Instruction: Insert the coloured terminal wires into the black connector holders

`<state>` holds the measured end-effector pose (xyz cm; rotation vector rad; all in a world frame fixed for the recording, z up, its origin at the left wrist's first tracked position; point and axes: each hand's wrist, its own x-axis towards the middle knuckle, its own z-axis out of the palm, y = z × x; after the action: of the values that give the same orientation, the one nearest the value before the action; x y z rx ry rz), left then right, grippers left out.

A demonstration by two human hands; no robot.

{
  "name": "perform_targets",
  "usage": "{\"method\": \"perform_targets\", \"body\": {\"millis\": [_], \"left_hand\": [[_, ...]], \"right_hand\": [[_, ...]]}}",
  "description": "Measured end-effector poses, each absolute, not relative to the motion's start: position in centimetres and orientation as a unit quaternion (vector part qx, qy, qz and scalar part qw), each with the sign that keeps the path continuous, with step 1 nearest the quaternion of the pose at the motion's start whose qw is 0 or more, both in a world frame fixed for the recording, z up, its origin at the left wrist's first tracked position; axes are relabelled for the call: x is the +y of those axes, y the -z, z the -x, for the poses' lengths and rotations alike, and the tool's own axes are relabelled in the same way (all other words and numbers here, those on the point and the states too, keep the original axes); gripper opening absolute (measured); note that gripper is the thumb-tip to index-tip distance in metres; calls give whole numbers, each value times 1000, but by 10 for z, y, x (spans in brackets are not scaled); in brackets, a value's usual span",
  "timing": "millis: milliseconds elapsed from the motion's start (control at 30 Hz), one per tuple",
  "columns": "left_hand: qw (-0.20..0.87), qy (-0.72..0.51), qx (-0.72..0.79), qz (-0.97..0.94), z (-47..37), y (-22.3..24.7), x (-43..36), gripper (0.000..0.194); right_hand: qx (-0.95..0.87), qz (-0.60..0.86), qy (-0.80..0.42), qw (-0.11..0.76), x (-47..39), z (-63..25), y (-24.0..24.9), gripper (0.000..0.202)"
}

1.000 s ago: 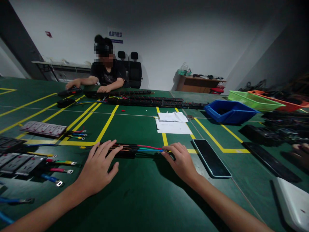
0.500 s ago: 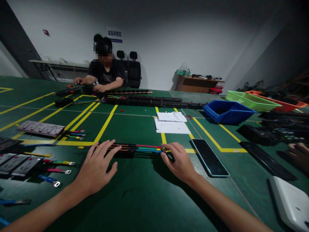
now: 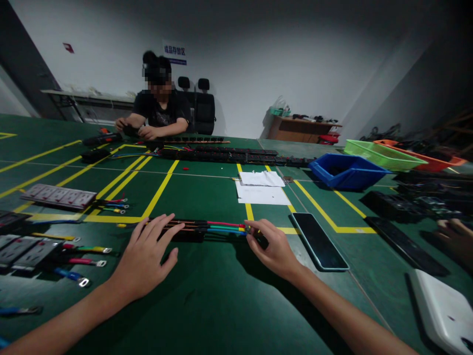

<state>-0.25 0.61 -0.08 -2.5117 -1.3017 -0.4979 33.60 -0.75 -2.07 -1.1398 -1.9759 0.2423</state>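
In front of me on the green table lies a black strip [image 3: 188, 237] with thin copper-coloured bars along its top. Red, yellow and blue-green wires [image 3: 225, 228] run out of its right end. My left hand [image 3: 146, 259] rests palm down over the strip's left part, fingers spread across the bars. At the wires' far ends, my right hand [image 3: 269, 241] has thumb and forefinger pinched together; the tips of the wires are partly hidden by these fingers. A phone [image 3: 320, 241] lies to the right of this hand.
Socket strips [image 3: 61, 196] and wires with ring lugs [image 3: 83, 282] lie at left. White papers [image 3: 263, 192], a blue bin [image 3: 347, 171] and a green basket [image 3: 384, 154] are farther off. A co-worker [image 3: 160, 111] sits opposite; another person's hand [image 3: 453, 236] shows at right.
The co-worker opposite has brought both hands together around a dark part, now raised off the table. My right fingers have shifted slightly at the wire ends; my left hand stays put.
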Motion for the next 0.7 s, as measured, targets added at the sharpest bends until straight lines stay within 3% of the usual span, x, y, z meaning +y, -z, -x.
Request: {"method": "perform_targets", "body": {"millis": [700], "left_hand": [[124,170,-455,865,4,3,7,52]], "right_hand": [[-787,460,-48,408,-4,-338,32,25]]}}
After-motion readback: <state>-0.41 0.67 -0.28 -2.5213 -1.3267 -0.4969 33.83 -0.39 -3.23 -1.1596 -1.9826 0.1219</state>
